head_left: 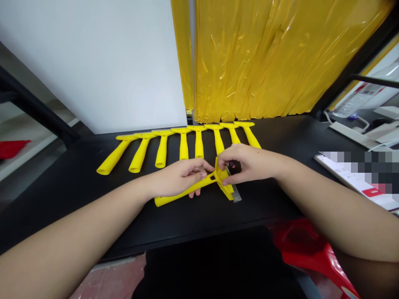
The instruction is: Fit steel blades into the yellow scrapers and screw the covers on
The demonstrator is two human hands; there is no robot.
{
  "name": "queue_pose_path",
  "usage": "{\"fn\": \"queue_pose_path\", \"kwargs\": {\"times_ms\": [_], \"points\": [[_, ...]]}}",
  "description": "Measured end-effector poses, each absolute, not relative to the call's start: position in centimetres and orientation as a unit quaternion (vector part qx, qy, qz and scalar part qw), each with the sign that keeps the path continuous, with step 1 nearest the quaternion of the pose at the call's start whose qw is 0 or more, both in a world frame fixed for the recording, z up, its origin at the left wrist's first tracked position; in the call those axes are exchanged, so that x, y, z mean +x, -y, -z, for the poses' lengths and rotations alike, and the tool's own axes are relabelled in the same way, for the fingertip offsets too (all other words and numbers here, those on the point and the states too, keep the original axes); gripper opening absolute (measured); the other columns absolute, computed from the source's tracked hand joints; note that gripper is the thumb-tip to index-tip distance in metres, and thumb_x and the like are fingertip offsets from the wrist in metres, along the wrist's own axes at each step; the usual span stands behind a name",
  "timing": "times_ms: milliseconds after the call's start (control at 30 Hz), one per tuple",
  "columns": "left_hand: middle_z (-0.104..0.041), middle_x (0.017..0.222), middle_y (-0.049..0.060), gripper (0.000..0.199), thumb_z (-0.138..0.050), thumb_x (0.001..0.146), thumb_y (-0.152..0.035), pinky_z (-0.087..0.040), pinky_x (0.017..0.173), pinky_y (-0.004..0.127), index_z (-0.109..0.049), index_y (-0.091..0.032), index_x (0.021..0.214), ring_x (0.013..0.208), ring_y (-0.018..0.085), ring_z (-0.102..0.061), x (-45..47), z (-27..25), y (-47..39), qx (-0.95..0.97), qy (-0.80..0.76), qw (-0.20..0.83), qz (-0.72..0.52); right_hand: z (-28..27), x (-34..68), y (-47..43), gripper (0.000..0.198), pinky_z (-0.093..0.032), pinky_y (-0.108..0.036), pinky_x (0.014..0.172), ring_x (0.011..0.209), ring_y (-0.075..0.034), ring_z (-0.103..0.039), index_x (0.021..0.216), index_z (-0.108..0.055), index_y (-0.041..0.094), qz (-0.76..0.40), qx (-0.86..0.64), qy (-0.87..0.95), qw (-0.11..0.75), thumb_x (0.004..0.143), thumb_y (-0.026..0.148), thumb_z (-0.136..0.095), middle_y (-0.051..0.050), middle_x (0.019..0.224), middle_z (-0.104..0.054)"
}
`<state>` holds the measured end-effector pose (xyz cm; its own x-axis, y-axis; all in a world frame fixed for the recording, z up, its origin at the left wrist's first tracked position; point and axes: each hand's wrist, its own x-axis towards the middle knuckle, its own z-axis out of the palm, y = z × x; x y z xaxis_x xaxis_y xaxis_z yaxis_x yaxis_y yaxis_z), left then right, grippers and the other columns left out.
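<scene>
A yellow scraper (183, 194) with a hollow handle lies slanted just above the black table. My left hand (177, 176) is closed around its handle, the thumb and index finger near the neck. At the flared head, my right hand (246, 164) curls its thumb and fingertips onto the yellow plastic. A greyish strip like a blade (237, 195) sticks out along the head's right edge. Beside my right fingers shows a small dark thing (231, 164); I cannot make out what it is. Beyond my hands, several similar yellow scrapers (161, 151) lie side by side, handles toward me.
The black table (124, 224) has a white panel (102, 62) and a yellow plastic-wrapped stack (249, 62) at its back. On the right are a white printed box (349, 178) and a clear bottle (355, 99). Something red (311, 245) hangs below the front edge.
</scene>
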<state>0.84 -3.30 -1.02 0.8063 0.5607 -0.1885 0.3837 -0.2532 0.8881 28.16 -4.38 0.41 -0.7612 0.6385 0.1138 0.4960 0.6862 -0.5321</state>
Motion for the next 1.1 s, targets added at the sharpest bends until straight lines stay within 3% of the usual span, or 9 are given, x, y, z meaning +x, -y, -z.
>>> {"fn": "queue_pose_path", "kwargs": {"times_ms": [167, 467, 600, 733, 900, 1100], "points": [[-0.068, 0.084, 0.001, 0.037, -0.051, 0.106, -0.044, -0.062, 0.063, 0.031, -0.059, -0.018, 0.131, 0.067, 0.016, -0.07, 0.9, 0.9, 3.4, 0.79, -0.304, 0.527, -0.081, -0.3, 28.4, 4.2, 0.027, -0.047, -0.029, 0.074, 0.08, -0.016, -0.061, 0.1, -0.07, 0.019, -0.287, -0.31, 0.896, 0.138, 0.088, 0.042, -0.079, -0.002, 0.092, -0.07], [-0.068, 0.084, 0.002, 0.038, -0.049, 0.107, -0.045, -0.061, 0.064, 0.031, -0.058, -0.019, 0.132, 0.067, 0.016, -0.07, 0.8, 1.2, 3.3, 0.786, -0.305, 0.533, -0.075, -0.4, 28.1, 4.5, 0.022, -0.045, -0.028, 0.071, 0.075, -0.015, -0.06, 0.099, -0.069, 0.02, -0.253, -0.314, 0.904, 0.143, 0.089, 0.037, -0.078, -0.001, 0.085, -0.068], [-0.067, 0.084, 0.002, 0.038, -0.051, 0.107, -0.046, -0.061, 0.064, 0.031, -0.058, -0.019, 0.132, 0.069, 0.016, -0.07, 0.6, 1.1, 3.1, 0.772, -0.297, 0.557, -0.077, -0.8, 28.3, 4.5, 0.018, -0.041, -0.026, 0.064, 0.069, -0.013, -0.052, 0.092, -0.064, 0.019, -0.245, -0.307, 0.9, 0.191, 0.094, 0.035, -0.073, 0.001, 0.079, -0.061], [-0.068, 0.082, 0.002, 0.039, -0.053, 0.106, -0.048, -0.061, 0.062, 0.029, -0.059, -0.019, 0.131, 0.069, 0.017, -0.071, 0.3, 0.7, 3.0, 0.74, -0.311, 0.587, -0.106, -1.2, 29.1, 4.3, 0.026, -0.033, -0.026, 0.057, 0.058, -0.011, -0.042, 0.086, -0.063, 0.019, -0.22, -0.323, 0.889, 0.237, 0.103, 0.039, -0.059, 0.004, 0.066, -0.052], [-0.073, 0.103, 0.007, 0.029, -0.061, 0.103, -0.043, -0.056, 0.053, 0.024, -0.056, -0.019, 0.118, 0.065, 0.012, -0.067, 0.5, 0.2, 3.2, 0.688, -0.324, 0.619, -0.196, -1.5, 29.6, 4.2, 0.03, -0.035, -0.027, 0.059, 0.058, -0.012, -0.049, 0.089, -0.07, 0.018, -0.231, -0.399, 0.876, 0.143, 0.103, 0.041, -0.056, 0.001, 0.07, -0.063], [-0.07, 0.099, 0.004, 0.03, -0.067, 0.099, -0.041, -0.054, 0.051, 0.021, -0.052, -0.018, 0.113, 0.065, 0.01, -0.066, 0.6, 0.4, 3.0, 0.684, -0.315, 0.624, -0.211, -1.1, 28.6, 5.9, 0.026, -0.04, -0.028, 0.062, 0.067, -0.015, -0.057, 0.099, -0.071, 0.02, -0.227, -0.462, 0.853, 0.091, 0.095, 0.046, -0.068, -0.001, 0.081, -0.068]]}}
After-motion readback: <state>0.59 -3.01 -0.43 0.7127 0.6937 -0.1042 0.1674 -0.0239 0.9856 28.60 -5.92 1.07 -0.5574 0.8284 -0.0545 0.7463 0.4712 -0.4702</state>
